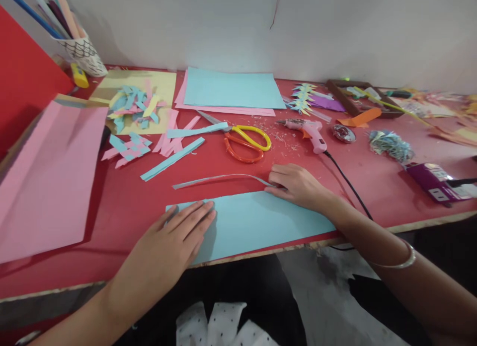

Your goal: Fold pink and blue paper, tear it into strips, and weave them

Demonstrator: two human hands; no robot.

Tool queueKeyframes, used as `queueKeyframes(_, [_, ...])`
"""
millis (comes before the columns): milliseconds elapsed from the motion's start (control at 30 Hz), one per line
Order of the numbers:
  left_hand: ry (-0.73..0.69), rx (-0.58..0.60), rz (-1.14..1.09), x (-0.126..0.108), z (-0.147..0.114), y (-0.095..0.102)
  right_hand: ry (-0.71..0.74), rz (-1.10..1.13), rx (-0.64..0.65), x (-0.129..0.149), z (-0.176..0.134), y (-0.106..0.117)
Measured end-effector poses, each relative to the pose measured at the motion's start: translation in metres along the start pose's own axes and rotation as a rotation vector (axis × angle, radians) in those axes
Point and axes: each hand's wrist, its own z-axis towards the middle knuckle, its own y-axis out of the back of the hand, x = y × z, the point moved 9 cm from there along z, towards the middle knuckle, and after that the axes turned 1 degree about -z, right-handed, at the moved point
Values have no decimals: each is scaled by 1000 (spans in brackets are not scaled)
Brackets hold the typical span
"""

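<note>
A light blue paper sheet (pixel 238 227) lies along the table's front edge. My left hand (pixel 179 232) rests flat on its left end, fingers stretched out. At the sheet's upper edge, my right hand (pixel 294 184) is closed, its fingertips pinching a narrow paper strip (pixel 223 176). The strip bows away from the sheet toward the left, its far end free. Whether it still joins the sheet at my fingers is hidden. Just beyond are scissors (pixel 246 142) with yellow and red handles, a cut blue strip (pixel 173 159) and another blue strip (pixel 197 130) lying across the blades.
A pink glue gun (pixel 307 130) with a black cord lies beyond my right hand. Stacked blue sheets (pixel 231 90) are at the back. Woven paper pieces (pixel 130 148), a pink folded sheet (pixel 55 177) and a pen cup (pixel 84 53) stand left. A purple box (pixel 428 181) is right.
</note>
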Motion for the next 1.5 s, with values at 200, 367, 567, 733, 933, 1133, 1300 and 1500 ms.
queueKeyframes(200, [38,-8,-33,2,0,1,33,84,15,-3,-6,2])
queueKeyframes(367, [18,8,-13,1,-2,-1,-11,33,35,-6,-5,-1])
queueKeyframes(567, [34,11,-21,2,-2,-1,8,95,26,-7,-11,3])
queueKeyframes(733, [28,23,-17,2,-4,-2,27,94,9,-9,-14,5])
queueKeyframes(933, [24,19,-8,2,-4,-2,-13,78,7,-13,-13,3])
queueKeyframes(1133, [26,24,-15,2,-5,-3,-30,117,14,-20,-22,2])
queueKeyframes(1300, [46,21,-29,2,-6,-3,-25,104,-14,-22,-23,3])
queueKeyframes(1500, [58,4,-25,4,-5,-1,-44,105,-12,-21,-24,4])
